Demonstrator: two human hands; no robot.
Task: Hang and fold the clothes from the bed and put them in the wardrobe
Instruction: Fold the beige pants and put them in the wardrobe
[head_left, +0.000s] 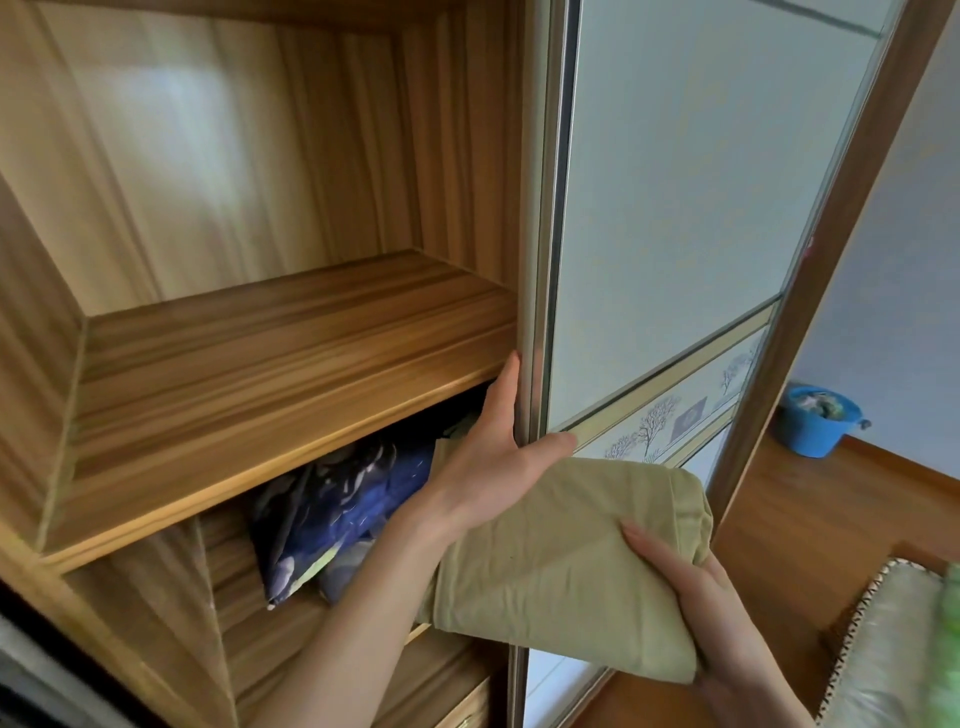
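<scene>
A folded pale green garment (561, 561) is held in front of the open wardrobe, level with its lower compartment. My right hand (717, 613) grips the garment's right end from below, thumb on top. My left hand (498, 457) reaches over the garment and holds the metal edge of the sliding door (675, 234), fingers behind the edge and thumb on the door's front. The wooden shelf (260, 389) above is bare. Dark blue patterned fabric (337, 509) lies in the compartment under that shelf.
The frosted sliding door covers the wardrobe's right half. A blue bucket (815, 421) stands on the wooden floor (779, 519) by the far wall. A silvery-green cushion or bedding edge (883, 649) shows at the lower right. Drawers sit below the lower compartment.
</scene>
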